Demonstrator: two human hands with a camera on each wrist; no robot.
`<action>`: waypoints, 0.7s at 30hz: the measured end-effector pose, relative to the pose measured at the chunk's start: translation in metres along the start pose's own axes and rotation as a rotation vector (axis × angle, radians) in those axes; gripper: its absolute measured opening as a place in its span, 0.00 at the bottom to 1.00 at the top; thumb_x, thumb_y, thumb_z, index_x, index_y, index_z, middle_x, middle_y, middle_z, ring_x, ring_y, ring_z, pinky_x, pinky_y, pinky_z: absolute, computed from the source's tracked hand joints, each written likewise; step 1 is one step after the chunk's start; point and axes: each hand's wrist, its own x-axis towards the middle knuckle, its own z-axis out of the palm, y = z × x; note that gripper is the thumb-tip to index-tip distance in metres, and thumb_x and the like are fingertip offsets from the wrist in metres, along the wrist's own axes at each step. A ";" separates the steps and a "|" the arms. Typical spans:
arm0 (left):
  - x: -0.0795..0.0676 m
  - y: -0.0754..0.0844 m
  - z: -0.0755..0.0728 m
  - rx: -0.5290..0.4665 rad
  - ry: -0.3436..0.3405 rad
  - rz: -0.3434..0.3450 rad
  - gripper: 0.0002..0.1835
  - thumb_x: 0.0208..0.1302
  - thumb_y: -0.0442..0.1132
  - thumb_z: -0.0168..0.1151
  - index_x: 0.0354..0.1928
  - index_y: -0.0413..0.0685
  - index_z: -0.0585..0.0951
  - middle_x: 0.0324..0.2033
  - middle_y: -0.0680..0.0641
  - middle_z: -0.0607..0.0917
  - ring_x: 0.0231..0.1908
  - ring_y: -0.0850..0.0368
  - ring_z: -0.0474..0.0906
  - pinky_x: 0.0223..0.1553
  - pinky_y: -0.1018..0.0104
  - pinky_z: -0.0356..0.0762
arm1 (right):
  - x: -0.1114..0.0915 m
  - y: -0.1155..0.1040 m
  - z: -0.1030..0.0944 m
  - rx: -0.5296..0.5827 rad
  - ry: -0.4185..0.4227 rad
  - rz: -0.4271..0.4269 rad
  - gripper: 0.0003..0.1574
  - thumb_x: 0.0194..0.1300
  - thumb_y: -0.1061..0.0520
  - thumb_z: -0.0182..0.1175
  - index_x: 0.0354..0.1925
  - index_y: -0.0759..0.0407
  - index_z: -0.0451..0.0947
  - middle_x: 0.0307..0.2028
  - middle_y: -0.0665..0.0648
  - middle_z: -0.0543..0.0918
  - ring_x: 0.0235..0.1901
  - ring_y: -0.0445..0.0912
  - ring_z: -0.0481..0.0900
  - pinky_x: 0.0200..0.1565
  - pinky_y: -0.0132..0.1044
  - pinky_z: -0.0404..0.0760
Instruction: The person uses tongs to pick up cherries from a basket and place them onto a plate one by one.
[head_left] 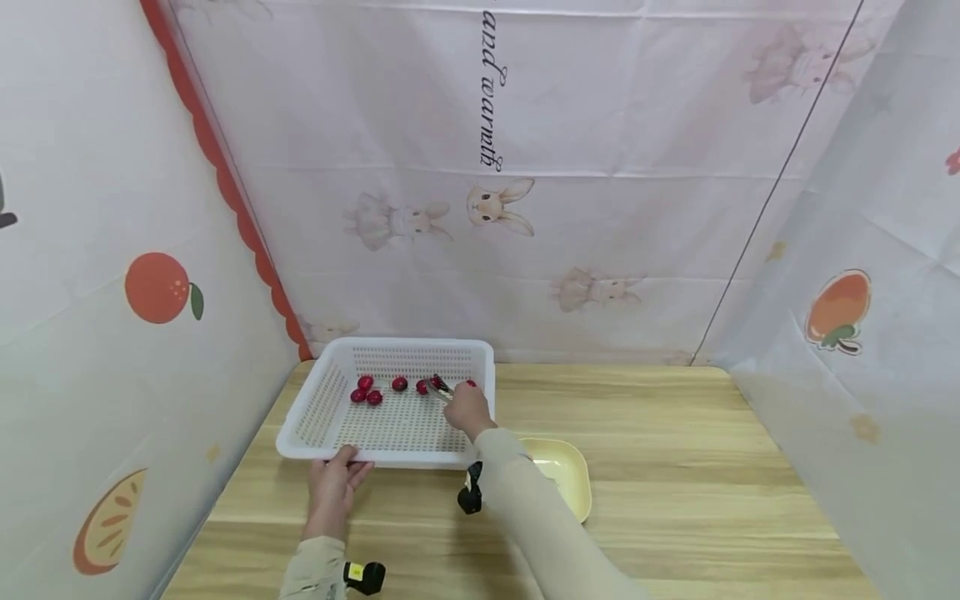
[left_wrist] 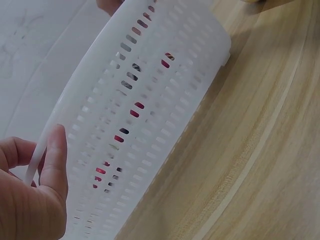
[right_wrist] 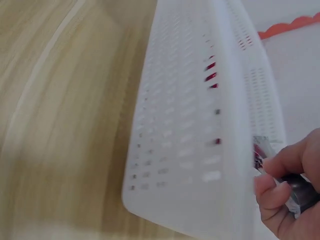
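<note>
A white perforated plastic basket (head_left: 405, 458) holds several small glossy red fruits (head_left: 374, 398), most of them along its far side. My left hand (head_left: 333, 483) grips the near rim toward the left, thumb on one side and fingers on the other; the left wrist view shows this hand (left_wrist: 35, 200) at the rim too. Over the right part of the basket, my right hand (head_left: 468, 408) holds tongs (head_left: 442, 389) whose tips reach to the red fruits there. In the right wrist view my right hand (right_wrist: 290, 185) wraps around their dark handle (right_wrist: 300, 191).
A pale yellow dish (head_left: 577, 479) stands right of the basket, partly hidden under the right sleeve (head_left: 532, 508). The wooden table (head_left: 660, 450) is bounded by printed cloth walls (head_left: 600, 125) at the back and both sides.
</note>
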 end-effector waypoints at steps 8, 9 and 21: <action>0.000 -0.002 -0.001 0.004 0.009 0.002 0.31 0.66 0.30 0.48 0.69 0.47 0.53 0.36 0.48 0.78 0.33 0.55 0.80 0.42 0.62 0.81 | -0.003 0.008 -0.017 -0.006 -0.020 -0.131 0.07 0.51 0.68 0.56 0.30 0.62 0.79 0.22 0.52 0.76 0.21 0.44 0.69 0.21 0.33 0.71; 0.000 -0.002 -0.001 0.002 0.013 0.001 0.31 0.65 0.30 0.48 0.69 0.47 0.53 0.36 0.48 0.78 0.33 0.55 0.80 0.42 0.62 0.81 | -0.003 0.011 -0.019 0.016 -0.024 -0.146 0.08 0.51 0.67 0.56 0.32 0.63 0.80 0.24 0.52 0.76 0.21 0.44 0.69 0.21 0.33 0.71; -0.002 -0.001 0.000 0.007 0.010 0.012 0.32 0.65 0.30 0.48 0.69 0.45 0.52 0.35 0.48 0.78 0.29 0.58 0.79 0.41 0.63 0.82 | -0.012 0.042 -0.034 0.224 -0.074 -0.342 0.12 0.53 0.65 0.59 0.38 0.66 0.81 0.21 0.51 0.73 0.19 0.41 0.65 0.20 0.29 0.68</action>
